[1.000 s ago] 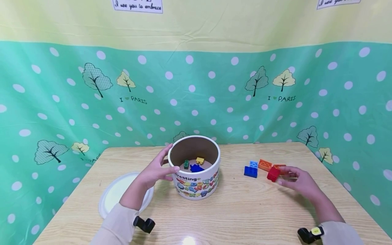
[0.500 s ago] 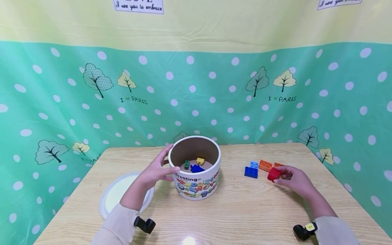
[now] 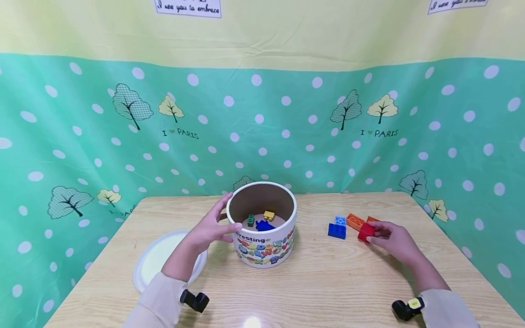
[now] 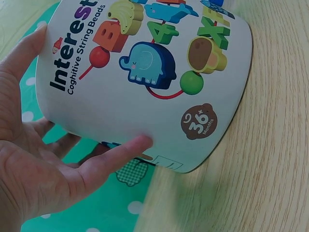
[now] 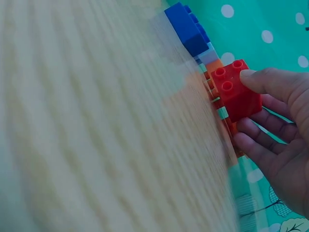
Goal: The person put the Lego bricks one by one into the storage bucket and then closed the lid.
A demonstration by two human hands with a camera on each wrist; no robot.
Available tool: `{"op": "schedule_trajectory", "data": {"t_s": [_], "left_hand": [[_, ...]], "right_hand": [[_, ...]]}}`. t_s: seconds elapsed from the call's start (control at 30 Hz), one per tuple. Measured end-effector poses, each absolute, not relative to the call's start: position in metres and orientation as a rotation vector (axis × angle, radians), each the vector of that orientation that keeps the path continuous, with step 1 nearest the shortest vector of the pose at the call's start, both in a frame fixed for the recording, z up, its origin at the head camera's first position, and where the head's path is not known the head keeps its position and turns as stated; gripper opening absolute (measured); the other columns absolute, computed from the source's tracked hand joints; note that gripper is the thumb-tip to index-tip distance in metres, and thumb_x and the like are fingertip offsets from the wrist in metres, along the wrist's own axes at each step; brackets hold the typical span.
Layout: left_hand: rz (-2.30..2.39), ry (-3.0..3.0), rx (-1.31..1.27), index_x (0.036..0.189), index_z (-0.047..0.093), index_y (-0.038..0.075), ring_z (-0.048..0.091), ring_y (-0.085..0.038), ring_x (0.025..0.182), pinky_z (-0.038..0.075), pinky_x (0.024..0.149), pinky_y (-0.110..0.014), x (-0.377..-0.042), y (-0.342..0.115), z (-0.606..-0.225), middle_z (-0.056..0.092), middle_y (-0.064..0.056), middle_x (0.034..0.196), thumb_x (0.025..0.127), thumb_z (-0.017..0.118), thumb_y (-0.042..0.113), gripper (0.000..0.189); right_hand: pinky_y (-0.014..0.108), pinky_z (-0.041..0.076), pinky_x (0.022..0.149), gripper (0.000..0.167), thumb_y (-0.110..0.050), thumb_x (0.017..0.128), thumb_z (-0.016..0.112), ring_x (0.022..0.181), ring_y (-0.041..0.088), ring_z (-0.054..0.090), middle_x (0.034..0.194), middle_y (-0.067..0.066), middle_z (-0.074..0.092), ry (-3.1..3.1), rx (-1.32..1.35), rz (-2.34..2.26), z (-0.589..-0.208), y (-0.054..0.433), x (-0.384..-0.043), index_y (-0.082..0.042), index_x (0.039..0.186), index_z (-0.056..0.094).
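A round white bucket [image 3: 265,248] with printed letters and a brown inside stands upright at the middle of the table. My left hand [image 3: 211,228] grips its left side, thumb at the front of the rim and fingers spread along the wall. Inside lie a green brick [image 3: 250,220], a yellow brick [image 3: 269,215] and dark blue pieces [image 3: 264,225]. My right hand [image 3: 391,239] pinches a red building brick [image 5: 236,92] between thumb and fingers, its studs showing in the right wrist view. Orange bricks [image 3: 354,221] lie right behind it, one partly hidden by the hand.
A blue brick [image 3: 337,231] and a light blue brick [image 3: 340,220] lie left of the orange ones. The round white lid [image 3: 153,259] rests on the wooden table [image 3: 311,291], partly under my left forearm. A green dotted curtain [image 3: 262,136] hangs behind the table.
My right hand has moved slightly left and brought its thumb and fingers in on the red brick, which has turned a little. The left hand stays at the bucket.
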State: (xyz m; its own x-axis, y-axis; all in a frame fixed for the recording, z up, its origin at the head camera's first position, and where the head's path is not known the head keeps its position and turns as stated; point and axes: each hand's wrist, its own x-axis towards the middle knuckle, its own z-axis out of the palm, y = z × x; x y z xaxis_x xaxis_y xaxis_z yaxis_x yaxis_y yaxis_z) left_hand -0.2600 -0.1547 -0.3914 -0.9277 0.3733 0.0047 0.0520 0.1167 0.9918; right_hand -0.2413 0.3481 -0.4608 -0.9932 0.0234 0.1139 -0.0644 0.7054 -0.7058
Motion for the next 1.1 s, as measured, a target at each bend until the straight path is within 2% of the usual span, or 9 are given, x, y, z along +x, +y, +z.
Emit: {"op": "schedule_trajectory", "data": {"t_s": [0.17, 0.3, 0.63, 0.87, 1.1], "left_hand": [[1.895, 2.153, 0.422, 0.157, 0.014, 0.028, 0.015, -0.046, 0.142, 0.057, 0.077, -0.053, -0.260, -0.155, -0.391, 0.007, -0.010, 0.162, 0.082, 0.079, 0.022, 0.099], [1.894, 2.150, 0.424, 0.157, 0.014, 0.026, 0.015, -0.046, 0.142, 0.056, 0.078, -0.053, -0.259, -0.155, -0.390, 0.007, -0.010, 0.161, 0.082, 0.080, 0.023, 0.100], [1.888, 2.149, 0.423, 0.157, 0.014, 0.027, 0.016, -0.046, 0.142, 0.056, 0.079, -0.054, -0.259, -0.154, -0.390, 0.009, -0.011, 0.161, 0.084, 0.078, 0.021, 0.097], [1.889, 2.147, 0.429, 0.157, 0.013, 0.027, 0.017, -0.047, 0.142, 0.056, 0.079, -0.054, -0.259, -0.155, -0.390, 0.008, -0.011, 0.161, 0.082, 0.079, 0.024, 0.099], [1.890, 2.146, 0.429, 0.157, 0.013, 0.026, 0.016, -0.046, 0.142, 0.056, 0.079, -0.055, -0.259, -0.155, -0.391, 0.008, -0.011, 0.161, 0.084, 0.077, 0.021, 0.098]], "right_hand": [[0.039, 0.055, 0.081, 0.056, -0.020, 0.085, 0.077, 0.102, 0.035, 0.060, 0.114, 0.022, 0.062, -2.786, 0.046, 1.214, -0.457, 0.346, -0.239, 0.004, 0.131, 0.056], [0.032, 0.056, 0.077, 0.055, -0.021, 0.086, 0.075, 0.103, 0.035, 0.059, 0.115, 0.022, 0.062, -2.773, 0.058, 1.236, -0.454, 0.344, -0.237, 0.004, 0.132, 0.056], [0.027, 0.057, 0.078, 0.047, -0.013, 0.087, 0.074, 0.102, 0.037, 0.063, 0.118, 0.024, 0.061, -2.657, 0.217, 1.269, -0.436, 0.331, -0.230, 0.002, 0.128, 0.059], [0.022, 0.055, 0.077, 0.046, -0.016, 0.089, 0.073, 0.107, 0.041, 0.059, 0.124, 0.025, 0.058, -2.645, 0.250, 1.254, -0.423, 0.321, -0.230, 0.000, 0.130, 0.059], [0.025, 0.057, 0.078, 0.050, -0.016, 0.089, 0.072, 0.110, 0.043, 0.058, 0.128, 0.024, 0.054, -2.587, 0.303, 1.422, -0.405, 0.308, -0.233, -0.002, 0.134, 0.055]]}}
